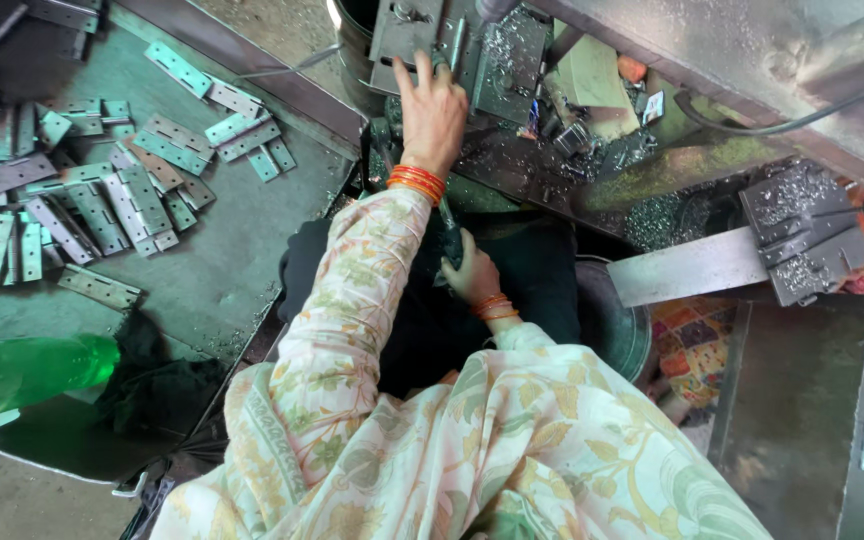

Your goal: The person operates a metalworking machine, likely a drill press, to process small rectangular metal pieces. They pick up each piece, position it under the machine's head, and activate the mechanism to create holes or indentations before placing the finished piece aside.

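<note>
Hinge plate [404,35], flat grey steel, lies on the drill's bed under the left hand [434,112], whose fingers are spread flat on it. Nearer, the right hand [472,275] has its fingers curled round a dark lever [449,232]. Many finished-looking hinges [102,190] lie heaped on the bench [222,270]; glittering swarf [512,50] covers the bed.

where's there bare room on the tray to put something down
Bare metal lies on the tray between the pile of hinges and the green bottle. The upper left is crowded with hinges. The left hand rests on the shavings-strewn machine plate: no room there.
</note>
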